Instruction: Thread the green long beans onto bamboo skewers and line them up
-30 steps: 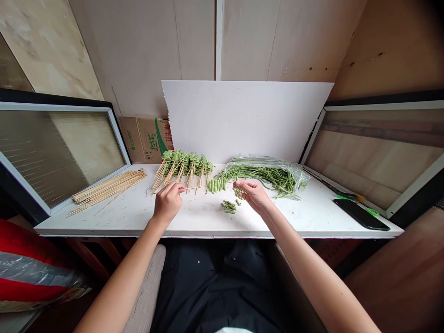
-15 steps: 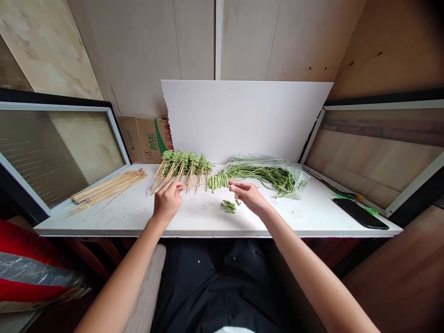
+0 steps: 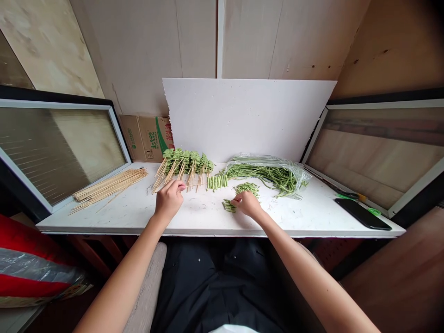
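Observation:
My left hand (image 3: 169, 200) is closed in a pinch on a bamboo skewer (image 3: 197, 185) that carries a row of short green bean pieces (image 3: 217, 181) at its far end. My right hand (image 3: 247, 203) rests on the white table (image 3: 145, 215) with its fingertips closed on a small heap of cut bean pieces (image 3: 229, 206). A second heap of cut pieces (image 3: 247, 187) lies just behind that hand. Behind the left hand lies a row of finished bean skewers (image 3: 185, 162).
Long green beans in a clear plastic bag (image 3: 274, 173) lie at the back right. A bundle of bare skewers (image 3: 107, 187) lies at the left. A black phone (image 3: 362, 213) and green-handled scissors (image 3: 350, 196) sit at the right edge. A cardboard box (image 3: 145, 138) and white board (image 3: 243, 115) stand behind.
My right hand has dropped from beside the loaded skewer's tip down to the heap of cut pieces on the table. The left hand has kept still with the skewer.

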`<state>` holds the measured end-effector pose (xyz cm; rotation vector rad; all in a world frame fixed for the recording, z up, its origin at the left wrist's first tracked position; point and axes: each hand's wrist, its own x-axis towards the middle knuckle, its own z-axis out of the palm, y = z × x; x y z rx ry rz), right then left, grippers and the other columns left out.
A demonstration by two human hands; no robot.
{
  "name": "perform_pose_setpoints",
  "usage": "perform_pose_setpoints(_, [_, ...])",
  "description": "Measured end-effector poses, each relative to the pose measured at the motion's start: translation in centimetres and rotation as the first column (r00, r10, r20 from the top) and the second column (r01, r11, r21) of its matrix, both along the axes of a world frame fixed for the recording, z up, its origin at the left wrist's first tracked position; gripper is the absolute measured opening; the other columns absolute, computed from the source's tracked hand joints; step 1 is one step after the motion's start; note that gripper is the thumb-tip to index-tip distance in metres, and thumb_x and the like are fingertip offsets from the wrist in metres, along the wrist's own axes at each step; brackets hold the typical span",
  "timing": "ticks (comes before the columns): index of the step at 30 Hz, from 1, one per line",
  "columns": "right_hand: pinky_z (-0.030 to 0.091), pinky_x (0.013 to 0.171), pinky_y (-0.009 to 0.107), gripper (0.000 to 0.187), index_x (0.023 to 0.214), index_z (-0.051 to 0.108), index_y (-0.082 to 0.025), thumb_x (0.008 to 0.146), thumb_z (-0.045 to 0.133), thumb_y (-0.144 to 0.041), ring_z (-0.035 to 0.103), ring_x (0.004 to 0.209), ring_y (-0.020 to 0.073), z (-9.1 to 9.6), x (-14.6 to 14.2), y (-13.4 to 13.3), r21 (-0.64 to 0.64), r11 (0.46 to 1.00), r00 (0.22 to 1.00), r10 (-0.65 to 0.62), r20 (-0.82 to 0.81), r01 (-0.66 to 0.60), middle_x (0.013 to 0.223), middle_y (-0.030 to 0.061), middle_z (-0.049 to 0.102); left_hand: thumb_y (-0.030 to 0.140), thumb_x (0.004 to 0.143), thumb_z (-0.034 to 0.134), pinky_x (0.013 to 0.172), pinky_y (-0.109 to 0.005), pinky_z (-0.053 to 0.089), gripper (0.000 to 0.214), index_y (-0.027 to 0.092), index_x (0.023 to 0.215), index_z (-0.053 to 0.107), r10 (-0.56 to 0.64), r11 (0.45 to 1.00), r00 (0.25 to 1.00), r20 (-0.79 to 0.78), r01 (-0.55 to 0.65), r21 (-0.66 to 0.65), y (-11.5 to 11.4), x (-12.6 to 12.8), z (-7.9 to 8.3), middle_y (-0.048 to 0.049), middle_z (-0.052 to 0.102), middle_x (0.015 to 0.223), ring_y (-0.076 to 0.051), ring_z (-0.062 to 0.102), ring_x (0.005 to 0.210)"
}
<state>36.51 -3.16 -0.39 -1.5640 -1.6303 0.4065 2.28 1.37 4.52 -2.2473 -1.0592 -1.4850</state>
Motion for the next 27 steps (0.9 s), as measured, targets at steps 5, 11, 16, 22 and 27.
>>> perform_pose_setpoints(5, [0.049, 0.076, 0.043, 0.025, 0.062, 0.078, -0.027, 0.075, 0.089, -0.045, 0.066, 0.068, 0.0267, 0.4, -0.6, -0.3, -0.066, 0.997, 0.995, 0.048, 0.088, -0.042, 0.07, 0.0089, 0.077, 0.004, 0.091, 0.052, 0.069, -0.029, 0.051, 0.025, 0.022, 0.089, 0.069, 0.007, 1.0, 1.0, -0.006, -0.007, -0.022, 0.1, 0.0, -0.2, -0.0049, 0.078, 0.089, -0.021, 0.073, 0.082])
perform_pose_setpoints(11, [0.051, 0.074, 0.04, 0.027, 0.081, 0.084, -0.024, 0.082, 0.083, -0.051, 0.071, 0.084, 0.029, 2.2, 0.2, -0.6, -0.033, 0.997, 0.997, 0.069, -0.029, -0.07, 0.09, 0.0111, 0.082, 0.005, 0.092, 0.053, 0.07, -0.029, 0.05, 0.024, 0.021, 0.089, 0.07, 0.005, 1.0, 1.0, 0.002, -0.005, 0.006, 0.1, 0.0, -0.1, -0.0044, 0.078, 0.088, -0.021, 0.073, 0.08])
perform_pose_setpoints(16, [0.053, 0.075, 0.037, 0.05, 0.098, 0.083, -0.023, 0.074, 0.088, -0.066, 0.071, 0.091, 0.0276, 3.9, 1.8, -0.6, 0.052, 0.998, 0.912, 0.043, -0.408, -0.024, 0.101, 0.0112, 0.081, 0.003, 0.09, 0.053, 0.069, -0.028, 0.05, 0.026, 0.021, 0.09, 0.07, 0.004, 1.0, 1.0, 0.008, -0.004, -0.002, 0.1, -0.2, 0.0, -0.0036, 0.078, 0.088, -0.021, 0.073, 0.079])
perform_pose_setpoints(22, [0.053, 0.072, 0.03, 0.043, 0.092, 0.081, -0.026, 0.071, 0.094, -0.062, 0.067, 0.089, 0.0195, 5.8, 1.0, -1.6, 0.128, 0.977, 0.619, 0.206, -0.758, -0.17, 0.104, 0.0065, 0.077, 0.003, 0.091, 0.052, 0.07, -0.029, 0.051, 0.026, 0.022, 0.091, 0.07, -0.013, 1.0, 1.0, 0.009, 0.013, 0.016, 0.0, 0.1, -0.1, -0.004, 0.078, 0.09, -0.021, 0.073, 0.08])
perform_pose_setpoints(27, [0.056, 0.087, 0.031, 0.035, 0.092, 0.081, -0.027, 0.073, 0.097, -0.052, 0.071, 0.104, 0.0215, 6.5, 0.0, -2.4, 0.163, 0.95, 0.471, 0.276, -0.838, -0.267, 0.11, 0.0056, 0.079, 0.003, 0.092, 0.052, 0.069, -0.028, 0.05, 0.026, 0.022, 0.09, 0.069, -0.037, 0.999, 0.999, 0.014, 0.037, 0.034, -0.3, 0.3, 0.0, -0.004, 0.078, 0.089, -0.021, 0.073, 0.081])
